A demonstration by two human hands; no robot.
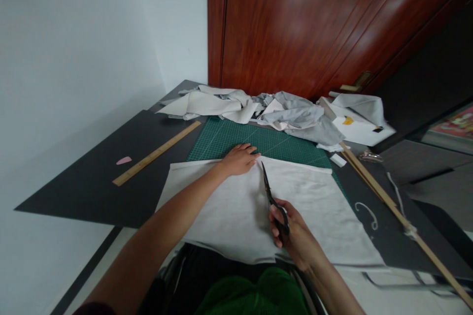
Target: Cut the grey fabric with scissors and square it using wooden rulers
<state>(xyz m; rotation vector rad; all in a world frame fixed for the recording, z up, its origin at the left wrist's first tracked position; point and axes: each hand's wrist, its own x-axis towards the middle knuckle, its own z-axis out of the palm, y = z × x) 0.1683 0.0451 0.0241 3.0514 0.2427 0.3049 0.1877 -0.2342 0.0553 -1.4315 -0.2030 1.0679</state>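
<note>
"Scissors (268, 190), head view: who's got them?"

"Right hand (286, 224), fingers curled round the black handles. They're over the white cloth (218, 206), tips pointing at its far edge."

"And the left hand (239, 159)?"

"Palm-down on that far edge, fingers a bit spread, right beside the scissor tips. Cloth's lying partly over a green mat (225, 134) on the dark desk (84, 192)."

"Messy desk otherwise?"

"Kinda lol. Wooden ruler (157, 153) and a pink piece (123, 160) off to the left, crumpled fabric (218, 102) heaped along the far side, white box (364, 129) at the heap's right end, white string (369, 212) just right of the cloth."
</note>
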